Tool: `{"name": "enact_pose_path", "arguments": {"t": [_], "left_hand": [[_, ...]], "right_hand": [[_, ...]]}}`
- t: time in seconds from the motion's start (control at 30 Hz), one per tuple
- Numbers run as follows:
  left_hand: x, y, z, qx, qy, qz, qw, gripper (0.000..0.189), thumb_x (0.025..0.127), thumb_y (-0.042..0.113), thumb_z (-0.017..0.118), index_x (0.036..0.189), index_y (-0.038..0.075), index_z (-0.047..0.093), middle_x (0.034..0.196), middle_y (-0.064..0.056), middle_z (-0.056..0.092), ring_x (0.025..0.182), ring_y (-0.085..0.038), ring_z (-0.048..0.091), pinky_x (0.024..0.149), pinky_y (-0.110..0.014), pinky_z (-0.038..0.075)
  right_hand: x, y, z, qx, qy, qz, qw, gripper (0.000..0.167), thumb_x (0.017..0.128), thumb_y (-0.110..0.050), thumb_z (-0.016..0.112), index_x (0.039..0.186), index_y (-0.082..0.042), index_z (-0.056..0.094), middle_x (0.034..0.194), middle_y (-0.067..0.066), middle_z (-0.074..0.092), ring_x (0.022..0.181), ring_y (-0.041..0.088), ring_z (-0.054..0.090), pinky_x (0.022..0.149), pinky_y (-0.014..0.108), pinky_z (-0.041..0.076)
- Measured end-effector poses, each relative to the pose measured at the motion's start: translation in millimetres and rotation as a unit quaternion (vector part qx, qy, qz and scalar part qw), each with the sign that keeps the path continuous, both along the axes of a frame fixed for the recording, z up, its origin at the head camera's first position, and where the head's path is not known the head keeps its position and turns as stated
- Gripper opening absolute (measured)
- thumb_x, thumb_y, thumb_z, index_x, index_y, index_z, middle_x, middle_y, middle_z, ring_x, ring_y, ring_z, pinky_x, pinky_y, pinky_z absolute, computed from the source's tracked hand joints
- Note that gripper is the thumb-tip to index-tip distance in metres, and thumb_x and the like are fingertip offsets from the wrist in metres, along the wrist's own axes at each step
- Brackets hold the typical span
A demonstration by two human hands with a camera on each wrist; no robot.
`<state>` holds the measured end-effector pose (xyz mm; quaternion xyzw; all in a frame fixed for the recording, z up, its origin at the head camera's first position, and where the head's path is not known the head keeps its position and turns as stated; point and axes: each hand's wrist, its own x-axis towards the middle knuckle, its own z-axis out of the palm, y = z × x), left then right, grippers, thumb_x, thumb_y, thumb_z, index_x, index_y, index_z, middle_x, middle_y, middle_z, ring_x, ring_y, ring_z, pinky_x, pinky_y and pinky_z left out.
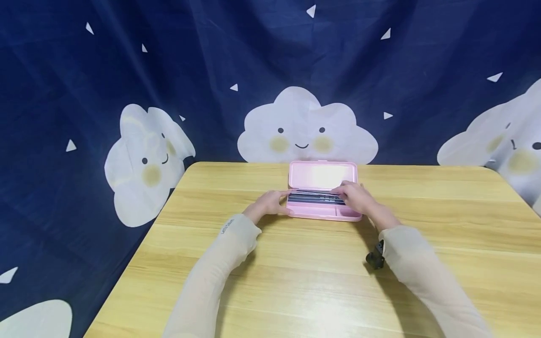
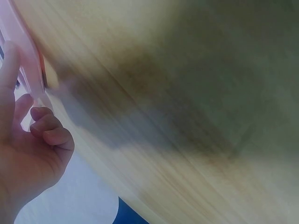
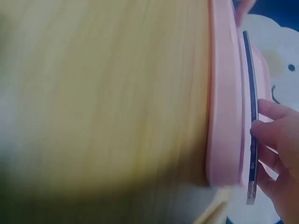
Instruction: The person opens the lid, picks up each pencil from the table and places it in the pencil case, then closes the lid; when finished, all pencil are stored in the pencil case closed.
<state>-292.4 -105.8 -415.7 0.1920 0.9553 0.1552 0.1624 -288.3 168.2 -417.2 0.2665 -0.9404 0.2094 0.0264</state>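
A pink pencil case [image 1: 313,211] lies with its lid up on the table, and several dark pencils [image 1: 314,198] lie side by side in its rear part. My right hand [image 1: 354,195] pinches a dark pencil [image 3: 252,93] over the case, between thumb and fingers; its lower end in the right wrist view shows a metal band and an eraser. At the case's left end, my left hand [image 1: 270,202] grips the wall with thumb and fingers. In the left wrist view, one finger [image 2: 10,65] lies straight along the pink case while others curl beside it.
The case's open lid [image 1: 302,173] leans back near the far edge of the wooden table [image 1: 274,281]. A dark blue curtain [image 1: 211,56] with clouds hangs behind. A small black device [image 1: 375,257] sits at my right sleeve.
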Motion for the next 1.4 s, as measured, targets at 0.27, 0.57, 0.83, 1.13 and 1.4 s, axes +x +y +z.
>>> {"name": "enact_pose_path", "arguments": {"t": [0.27,0.57,0.83,1.13,1.4], "left_hand": [[-0.8,0.5,-0.5,-0.002,0.003,-0.005,1.0,0.081,0.075,0.043,0.071,0.142,0.016,0.033,0.142,-0.011,0.038,0.129,-0.025,0.037,0.107,-0.035,0.03],[3.1,2.4,1.1,0.006,-0.019,0.016,0.9997,0.082,0.075,0.045,0.07,0.142,0.018,0.032,0.144,-0.008,0.035,0.131,-0.024,0.034,0.108,-0.036,0.027],[3.8,3.5,2.7,0.002,-0.017,0.019,0.9997,0.082,0.075,0.045,0.071,0.142,0.019,0.032,0.144,-0.009,0.035,0.131,-0.024,0.034,0.108,-0.037,0.027],[3.6,3.3,3.8,-0.002,-0.018,0.019,0.9996,0.082,0.075,0.045,0.07,0.143,0.019,0.032,0.144,-0.01,0.035,0.131,-0.025,0.034,0.108,-0.036,0.027],[2.9,2.0,1.8,-0.002,-0.012,0.014,0.9998,0.081,0.076,0.043,0.071,0.143,0.019,0.031,0.143,-0.011,0.036,0.13,-0.025,0.035,0.108,-0.037,0.028]], "right_hand": [[-3.8,-17.9,-4.0,0.038,-0.006,-0.001,0.9993,0.035,0.083,0.006,0.051,0.111,-0.008,0.067,0.086,0.01,0.058,0.081,0.026,0.054,0.07,0.04,0.046],[-3.7,-22.8,-8.6,0.088,0.013,0.004,0.996,0.043,0.08,0.007,0.05,0.115,-0.014,0.066,0.094,0.011,0.059,0.09,0.03,0.055,0.075,0.042,0.049],[-3.9,-20.9,-10.0,0.088,0.032,0.029,0.9952,0.043,0.079,0.009,0.051,0.114,-0.013,0.066,0.092,0.008,0.058,0.084,0.028,0.054,0.065,0.037,0.047],[-7.3,-14.6,-12.8,-0.039,0.026,0.02,0.9987,0.027,0.081,0.009,0.054,0.103,0.0,0.068,0.086,0.013,0.06,0.083,0.029,0.056,0.079,0.044,0.047],[-5.2,6.9,-3.6,-0.131,-0.017,-0.033,0.9907,0.026,0.083,0.006,0.056,0.109,0.007,0.062,0.088,0.018,0.058,0.081,0.029,0.054,0.077,0.046,0.044]]}}
